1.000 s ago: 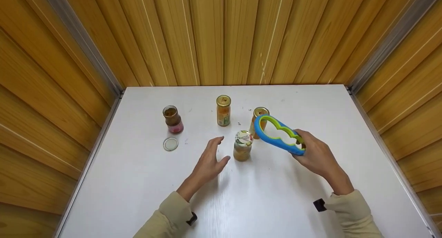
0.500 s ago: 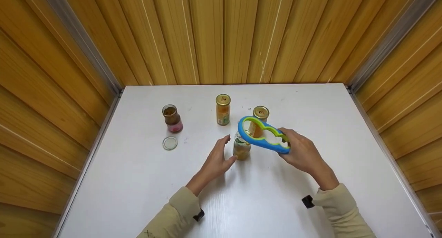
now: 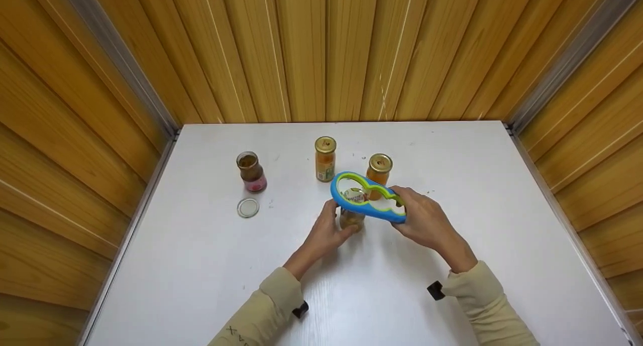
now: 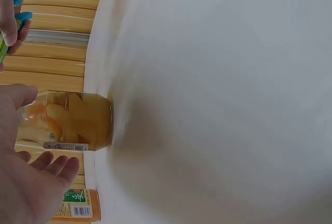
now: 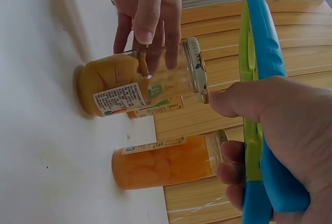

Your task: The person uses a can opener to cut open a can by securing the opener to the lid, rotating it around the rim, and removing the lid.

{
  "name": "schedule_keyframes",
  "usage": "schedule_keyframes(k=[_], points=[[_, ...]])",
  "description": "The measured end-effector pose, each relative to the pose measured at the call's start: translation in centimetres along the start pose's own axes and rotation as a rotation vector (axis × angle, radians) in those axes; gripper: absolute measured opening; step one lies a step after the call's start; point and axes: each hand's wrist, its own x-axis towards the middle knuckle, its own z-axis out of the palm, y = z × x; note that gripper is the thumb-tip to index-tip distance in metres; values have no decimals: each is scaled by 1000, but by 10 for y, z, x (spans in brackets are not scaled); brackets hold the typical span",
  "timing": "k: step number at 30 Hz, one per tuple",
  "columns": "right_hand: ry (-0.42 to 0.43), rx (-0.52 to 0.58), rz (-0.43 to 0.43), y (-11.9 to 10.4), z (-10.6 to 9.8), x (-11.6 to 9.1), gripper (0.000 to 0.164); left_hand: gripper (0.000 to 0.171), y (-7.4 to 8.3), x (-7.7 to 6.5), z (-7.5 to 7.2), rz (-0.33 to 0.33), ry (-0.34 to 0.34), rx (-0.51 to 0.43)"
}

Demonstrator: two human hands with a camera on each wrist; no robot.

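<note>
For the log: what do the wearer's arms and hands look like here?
Both the left hand and right hand are ungloved. The left sleeve and right sleeve are beige with broad cuffs; dark markings show on the left one. A small black block juts out beside each cuff.

I noted a white surface (image 3: 176, 265) bearing an open jar (image 3: 253, 175), a loose lid (image 3: 248, 208), one gold-lidded jar (image 3: 325, 160), another gold-lidded jar (image 3: 379, 173) and a printed-lid jar (image 5: 116, 79).

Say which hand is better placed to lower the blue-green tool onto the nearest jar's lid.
Probably the right hand: it grips the tool, held above the lid, while the left hand is at the jar's side.
</note>
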Motion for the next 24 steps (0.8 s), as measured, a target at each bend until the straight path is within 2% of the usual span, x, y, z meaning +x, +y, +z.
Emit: schedule_keyframes(k=[4,12,15,24], points=[[1,-10,-13,-3,5,5,67,92,-2,5,5,-3,8,-48],[-4,-49,-19,-8,16,16,69,87,-7,10,12,98,-10,-152],[7,-85,-25,-9,21,18,68,84,-6,11,15,100,-8,-181],[30,-164,-27,-12,31,23,68,77,-4,14,23,35,14,-252]])
